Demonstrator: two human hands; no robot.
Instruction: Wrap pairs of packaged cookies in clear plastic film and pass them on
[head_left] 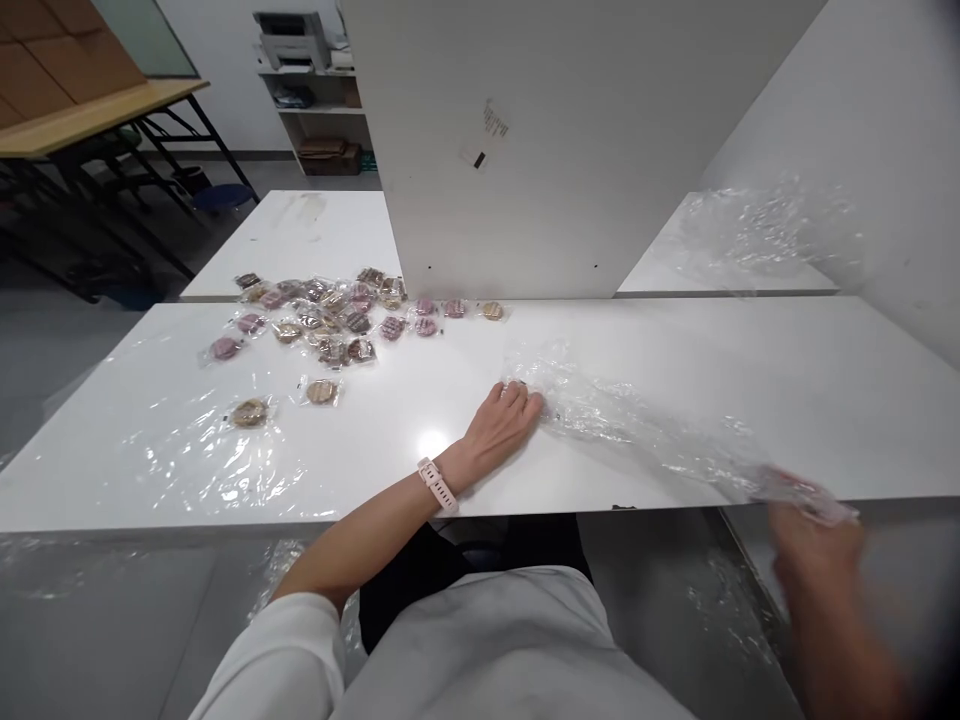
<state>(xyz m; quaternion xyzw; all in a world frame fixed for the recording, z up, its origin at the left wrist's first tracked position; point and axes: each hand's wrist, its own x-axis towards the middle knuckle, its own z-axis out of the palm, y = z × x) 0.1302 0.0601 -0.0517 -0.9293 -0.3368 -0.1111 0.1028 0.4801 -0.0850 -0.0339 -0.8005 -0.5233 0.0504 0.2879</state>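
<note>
A crinkled length of clear plastic film [645, 425] stretches across the white table from one hand to the other. My left hand [504, 425], with a pale pink watch strap on its wrist, rests on the tabletop, fingers curled over the film's near end. Off the table's front edge at the right, my right hand [817, 535] is closed around the bunched far end; motion smears it, and a reddish edge shows in the bunch. Left of my left hand lie two individually wrapped round cookies [322, 391], apart from a larger group.
Several wrapped cookies [322, 315], pink, brown and tan, are spread at the table's back left. A flat clear sheet [202, 460] covers the front left. A grey upright panel [517, 200] stands behind the table. More crumpled film [772, 230] lies at the back right.
</note>
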